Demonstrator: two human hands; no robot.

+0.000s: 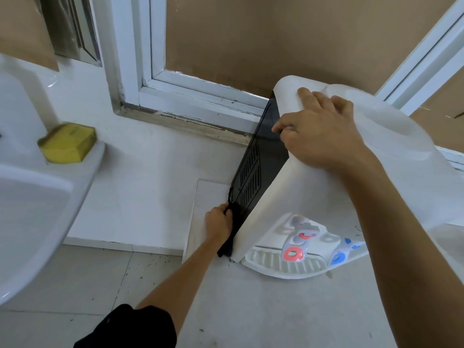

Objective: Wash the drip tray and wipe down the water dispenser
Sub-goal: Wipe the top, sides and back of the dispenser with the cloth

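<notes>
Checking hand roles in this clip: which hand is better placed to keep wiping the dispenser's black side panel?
Left. The left hand already grips the dark cloth against the black side panel, low down. The right hand is busy holding the water dispenser by its top edge.

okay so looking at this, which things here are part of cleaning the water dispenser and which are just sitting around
In the job:
water dispenser, steadied at its top edge by the right hand
black cloth, gripped by the left hand against the dispenser's side
drip tray, at the dispenser's base
yellow sponge, on the sink rim

Just there:
window frame
</notes>
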